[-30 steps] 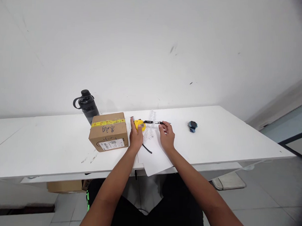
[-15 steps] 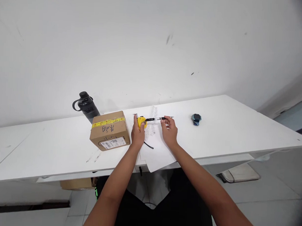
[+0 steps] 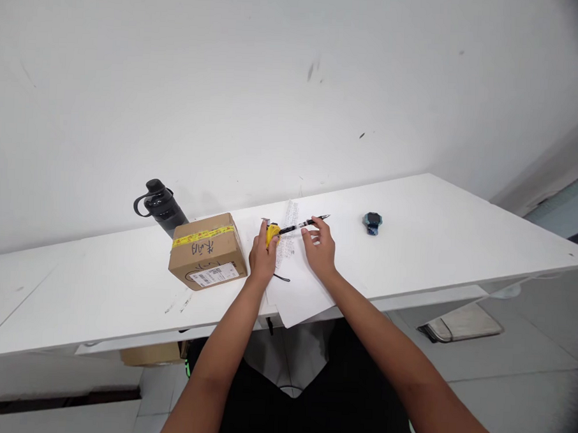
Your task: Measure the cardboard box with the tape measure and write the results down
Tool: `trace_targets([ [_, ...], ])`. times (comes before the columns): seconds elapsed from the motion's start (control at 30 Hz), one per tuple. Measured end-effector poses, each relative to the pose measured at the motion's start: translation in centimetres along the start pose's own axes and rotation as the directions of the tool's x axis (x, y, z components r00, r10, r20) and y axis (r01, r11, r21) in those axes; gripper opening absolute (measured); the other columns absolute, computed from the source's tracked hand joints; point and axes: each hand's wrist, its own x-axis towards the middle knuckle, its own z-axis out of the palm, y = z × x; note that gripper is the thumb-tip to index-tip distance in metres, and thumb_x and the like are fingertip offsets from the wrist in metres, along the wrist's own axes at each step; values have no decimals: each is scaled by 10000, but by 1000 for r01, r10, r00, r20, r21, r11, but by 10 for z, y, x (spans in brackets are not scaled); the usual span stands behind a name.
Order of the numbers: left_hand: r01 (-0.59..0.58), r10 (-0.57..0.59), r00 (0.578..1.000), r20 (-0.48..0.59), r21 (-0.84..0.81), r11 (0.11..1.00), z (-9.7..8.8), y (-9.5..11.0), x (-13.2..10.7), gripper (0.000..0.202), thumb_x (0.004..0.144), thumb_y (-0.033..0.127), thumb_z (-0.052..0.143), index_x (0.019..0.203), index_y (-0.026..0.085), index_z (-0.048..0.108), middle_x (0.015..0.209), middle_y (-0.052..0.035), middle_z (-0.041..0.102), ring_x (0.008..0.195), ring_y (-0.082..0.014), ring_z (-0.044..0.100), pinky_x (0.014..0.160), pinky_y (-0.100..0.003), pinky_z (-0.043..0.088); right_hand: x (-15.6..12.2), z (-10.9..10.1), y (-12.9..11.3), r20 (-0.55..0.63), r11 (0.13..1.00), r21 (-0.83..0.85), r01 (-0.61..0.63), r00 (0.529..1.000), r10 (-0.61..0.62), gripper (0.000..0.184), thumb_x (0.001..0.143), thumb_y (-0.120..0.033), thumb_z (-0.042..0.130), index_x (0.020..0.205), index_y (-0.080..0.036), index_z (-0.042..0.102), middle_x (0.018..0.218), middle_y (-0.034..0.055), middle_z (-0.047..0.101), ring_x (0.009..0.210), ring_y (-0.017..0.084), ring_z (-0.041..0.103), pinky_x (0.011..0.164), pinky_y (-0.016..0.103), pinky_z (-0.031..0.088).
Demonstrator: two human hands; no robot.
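Observation:
My left hand (image 3: 262,257) is closed around a small yellow tape measure (image 3: 272,232) just right of a taped cardboard box (image 3: 207,251). My right hand (image 3: 320,246) rests on white paper sheets (image 3: 299,292), its fingertips pinching a black pen (image 3: 302,225) that points away to the right. A short black strap (image 3: 282,279) lies on the paper between my two wrists. A strip of printed paper (image 3: 288,232) runs under the pen.
A dark water bottle (image 3: 159,204) stands behind the box near the white wall. A small blue watch-like device (image 3: 372,222) lies to the right on the white table (image 3: 460,243). Another cardboard box (image 3: 151,353) sits under the table.
The pen's tip has lifted and swung slightly as my right hand took hold of it. My left hand stays on the tape measure. The view shifted a little.

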Motion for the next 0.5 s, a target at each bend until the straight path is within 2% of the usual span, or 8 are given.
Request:
trace_targets([
  [0.3, -48, 48, 997, 58, -2, 999, -1, 2, 0, 559, 973, 430, 450, 1509, 296, 366, 1435, -72, 551, 1308, -243, 526, 1095, -358, 401, -1, 2, 2, 51, 982, -78, 171, 984, -168, 567, 894, -480, 552, 1409, -263, 454, 1405, 122, 565, 859, 191, 679, 736, 365, 582],
  [0.5, -194, 184, 964, 191, 35, 980, 0, 2, -3, 535, 972, 394, 470, 1490, 278, 404, 1422, -69, 559, 1260, -231, 560, 1073, -344, 430, -1, 1, 1, -17, 990, -37, 137, 990, -138, 579, 907, -475, 552, 1438, -292, 413, 1400, 112, 571, 1001, 223, 679, 784, 375, 583],
])
